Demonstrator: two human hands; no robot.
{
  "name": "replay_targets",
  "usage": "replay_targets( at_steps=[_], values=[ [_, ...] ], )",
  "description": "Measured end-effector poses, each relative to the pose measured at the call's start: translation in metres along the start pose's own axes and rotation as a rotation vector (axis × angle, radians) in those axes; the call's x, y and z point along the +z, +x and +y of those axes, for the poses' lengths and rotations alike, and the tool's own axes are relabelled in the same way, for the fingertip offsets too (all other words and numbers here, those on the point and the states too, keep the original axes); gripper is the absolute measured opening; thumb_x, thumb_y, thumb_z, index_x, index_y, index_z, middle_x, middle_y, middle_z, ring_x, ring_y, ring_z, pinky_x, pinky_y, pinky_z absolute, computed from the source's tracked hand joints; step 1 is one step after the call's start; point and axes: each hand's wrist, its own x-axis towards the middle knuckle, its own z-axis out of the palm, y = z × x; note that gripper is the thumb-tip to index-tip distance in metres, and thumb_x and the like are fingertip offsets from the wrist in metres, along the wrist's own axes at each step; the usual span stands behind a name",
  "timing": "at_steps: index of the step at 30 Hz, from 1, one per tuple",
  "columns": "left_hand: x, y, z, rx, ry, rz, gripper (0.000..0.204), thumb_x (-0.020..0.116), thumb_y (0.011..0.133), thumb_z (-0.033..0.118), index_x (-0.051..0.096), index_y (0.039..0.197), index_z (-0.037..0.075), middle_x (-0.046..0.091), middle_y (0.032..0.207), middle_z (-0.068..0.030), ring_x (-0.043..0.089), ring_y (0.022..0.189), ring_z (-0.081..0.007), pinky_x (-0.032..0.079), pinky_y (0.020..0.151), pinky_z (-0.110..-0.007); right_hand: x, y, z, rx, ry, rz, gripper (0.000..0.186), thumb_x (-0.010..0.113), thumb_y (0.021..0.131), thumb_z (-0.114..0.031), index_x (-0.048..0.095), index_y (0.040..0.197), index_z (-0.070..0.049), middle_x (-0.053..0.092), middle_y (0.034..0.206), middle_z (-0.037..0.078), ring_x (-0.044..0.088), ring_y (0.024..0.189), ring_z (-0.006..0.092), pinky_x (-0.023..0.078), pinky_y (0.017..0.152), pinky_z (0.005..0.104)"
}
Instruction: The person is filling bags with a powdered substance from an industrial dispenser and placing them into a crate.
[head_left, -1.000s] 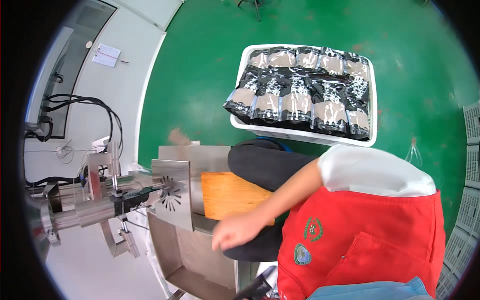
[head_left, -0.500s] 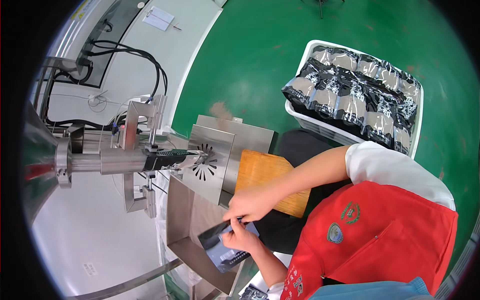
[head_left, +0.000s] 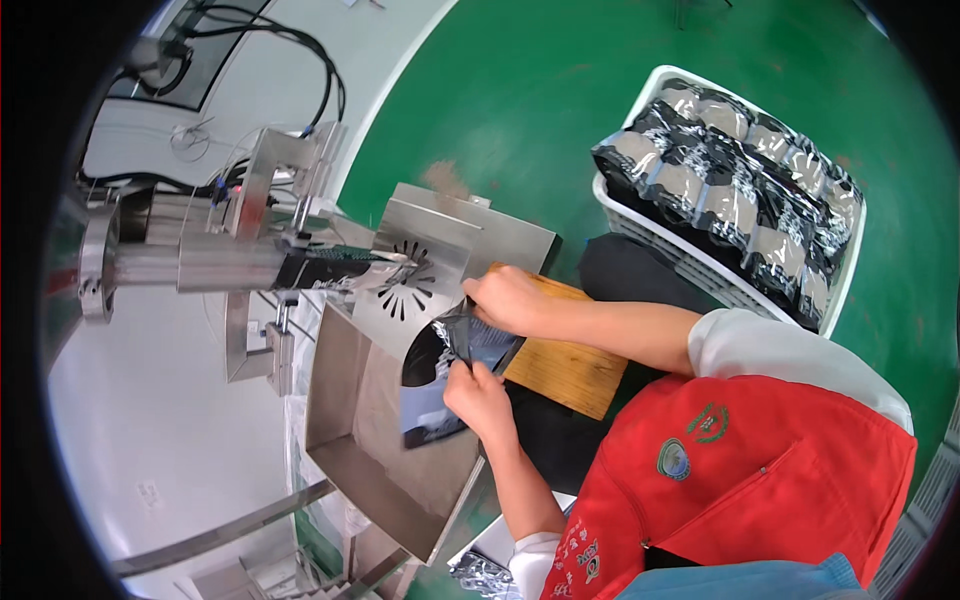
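Observation:
Between my hands is a black-and-grey pouch [head_left: 428, 405], its upper part creased and its mouth partly spread. My left hand [head_left: 480, 400] is closed on the pouch's near edge, thumb uppermost. The far upper edge is pinched by my right hand [head_left: 508, 300], beside the wooden board [head_left: 575, 365]. Both hands are over the near side of a steel tray [head_left: 375, 440]. Another black pouch [head_left: 330, 267] sits at the end of the machine's steel filling tube [head_left: 230, 262], against a slotted metal plate [head_left: 432, 235].
A white crate [head_left: 700, 265] of filled black pouches [head_left: 730, 205] stands on the green floor [head_left: 520, 110] at the right. Brown powder [head_left: 445, 180] lies on the floor behind the plate. A curved steel rail [head_left: 220, 530] crosses the lower left; black cables [head_left: 325, 70] hang at upper left.
My right hand has moved up and away from my left, drawing the pouch's top apart. The pouch and both hands are higher in view. The whole scene has shifted slightly with the camera.

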Motion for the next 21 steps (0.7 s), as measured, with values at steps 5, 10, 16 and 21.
replay_targets(
  at_steps=[5, 10, 16, 21],
  values=[
    [-0.02, 0.016, 0.014, -0.393, -0.621, -0.011, 0.025, 0.048, 0.089, 0.006, 0.053, 0.069, -0.008, 0.059, 0.06, -0.0163, 0.064, 0.056, -0.0175, 0.049, 0.049, -0.032, -0.022, -0.01, -0.03, -0.751, 0.088, 0.452, 0.012, 0.06, 0.074, -0.009, 0.057, 0.084, -0.003, 0.06, 0.104, 0.013, 0.062, 0.086, 0.0288, 0.051, 0.061, 0.0406],
    [-0.027, 0.017, 0.016, -0.087, -0.285, -0.115, 0.02, 0.053, 0.08, 0.009, 0.053, 0.067, -0.005, 0.056, 0.061, -0.0207, 0.059, 0.056, -0.0345, 0.046, 0.055, -0.044, -0.031, -0.035, -0.012, -0.835, -0.214, -0.4, 0.019, 0.056, 0.08, -0.011, 0.057, 0.098, -0.003, 0.058, 0.106, 0.011, 0.058, 0.098, 0.0253, 0.052, 0.069, 0.0337],
    [-0.007, -0.032, 0.09, 0.34, 0.388, -0.148, 0.011, 0.054, 0.074, 0.012, 0.054, 0.066, 0.004, 0.058, 0.06, -0.011, 0.061, 0.049, -0.0257, 0.047, 0.041, -0.039, 0.049, 0.001, 0.007, -0.136, 0.609, -0.416, 0.036, 0.066, 0.074, -0.012, 0.054, 0.105, 0.001, 0.057, 0.102, 0.019, 0.057, 0.095, 0.0328, 0.046, 0.083, 0.0406],
    [-0.007, -0.063, 0.112, 0.413, 0.194, -0.215, 0.007, 0.055, 0.07, 0.009, 0.054, 0.067, 0.003, 0.056, 0.06, -0.0108, 0.059, 0.048, -0.0235, 0.046, 0.041, -0.035, 0.052, -0.005, -0.04, -0.447, 0.231, -0.058, 0.061, 0.081, 0.062, -0.023, 0.052, 0.108, 0.004, 0.047, 0.115, 0.023, 0.044, 0.113, 0.0402, 0.039, 0.095, 0.0464]
  ],
)
